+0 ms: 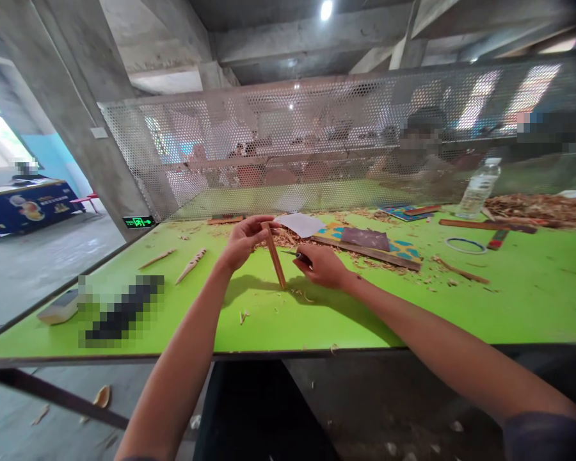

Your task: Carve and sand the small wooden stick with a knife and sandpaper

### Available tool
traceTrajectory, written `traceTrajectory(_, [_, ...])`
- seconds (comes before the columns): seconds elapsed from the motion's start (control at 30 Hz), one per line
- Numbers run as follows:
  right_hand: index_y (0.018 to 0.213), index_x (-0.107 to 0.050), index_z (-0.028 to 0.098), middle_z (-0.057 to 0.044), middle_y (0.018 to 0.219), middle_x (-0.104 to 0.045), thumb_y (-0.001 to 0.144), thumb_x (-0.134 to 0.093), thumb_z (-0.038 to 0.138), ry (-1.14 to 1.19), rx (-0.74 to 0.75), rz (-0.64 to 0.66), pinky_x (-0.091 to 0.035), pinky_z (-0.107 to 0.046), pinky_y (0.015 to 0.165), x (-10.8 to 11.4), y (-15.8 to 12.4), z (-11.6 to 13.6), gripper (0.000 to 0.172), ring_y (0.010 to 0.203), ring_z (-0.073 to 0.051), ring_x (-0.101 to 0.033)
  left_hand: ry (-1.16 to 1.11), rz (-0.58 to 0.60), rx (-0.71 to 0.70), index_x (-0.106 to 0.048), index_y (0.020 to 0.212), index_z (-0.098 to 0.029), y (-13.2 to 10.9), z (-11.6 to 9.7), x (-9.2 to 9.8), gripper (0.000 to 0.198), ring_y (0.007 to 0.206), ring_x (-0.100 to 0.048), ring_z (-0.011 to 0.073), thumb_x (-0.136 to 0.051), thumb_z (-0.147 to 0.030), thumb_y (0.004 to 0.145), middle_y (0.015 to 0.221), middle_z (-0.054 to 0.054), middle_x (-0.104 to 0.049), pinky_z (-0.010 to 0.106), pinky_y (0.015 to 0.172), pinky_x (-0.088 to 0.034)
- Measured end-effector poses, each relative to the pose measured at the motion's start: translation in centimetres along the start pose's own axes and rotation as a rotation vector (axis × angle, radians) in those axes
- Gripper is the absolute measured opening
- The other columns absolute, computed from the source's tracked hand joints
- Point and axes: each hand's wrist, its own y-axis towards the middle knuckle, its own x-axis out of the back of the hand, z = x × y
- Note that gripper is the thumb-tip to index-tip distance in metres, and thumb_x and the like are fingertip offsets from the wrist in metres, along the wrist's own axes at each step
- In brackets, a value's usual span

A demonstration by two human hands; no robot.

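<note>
My left hand (244, 240) grips the top of a narrow wooden strip (275, 261), which stands tilted with its lower end at the green tabletop. To its right, my right hand (324, 264) is closed round the dark handle of a small carving knife (301, 257). The thin blade points left toward the strip; a small gap seems to lie between them. Wood shavings (288, 240) lie behind both hands, partly under a white sheet of paper (300, 225). Two carved, pointed wooden pieces, one of them notched (192, 264), rest left of my left hand.
A board with a brown sheet (365, 238) lies beyond my right hand. Farther right are a white ring (465, 245), wooden strips, a water bottle (480, 186) and a shavings heap (542, 210). A perforated metal screen (269, 141) borders the back. A white box (60, 308) sits front left.
</note>
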Motion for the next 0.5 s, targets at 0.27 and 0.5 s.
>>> traceTrajectory(0.27, [0.102,-0.064,0.016,-0.009,0.091,-0.075,0.095,-0.045,0.028,-0.321,-0.051,0.068,-0.022,-0.032,0.060,-0.1,1.7,1.5,0.023,0.068,-0.018,-0.060,0.176,0.083,-0.049,-0.071,0.126,-0.018,-0.2,-0.6,-2.5,0.042,0.105,-0.072,0.0232,-0.077,-0.028,0.085,0.113,0.012,-0.076,0.037,0.092,-0.060])
traceTrajectory(0.5, [0.113,-0.064,0.015,-0.012,0.096,-0.077,0.102,-0.036,0.025,-0.436,-0.125,0.040,-0.029,-0.031,0.060,0.0,1.7,2.9,0.032,0.073,-0.020,-0.067,0.296,0.044,-0.077,-0.076,0.117,-0.018,-0.1,-0.8,-3.4,0.035,0.098,-0.073,0.0197,-0.073,-0.018,0.081,0.108,0.008,-0.077,0.032,0.089,-0.059])
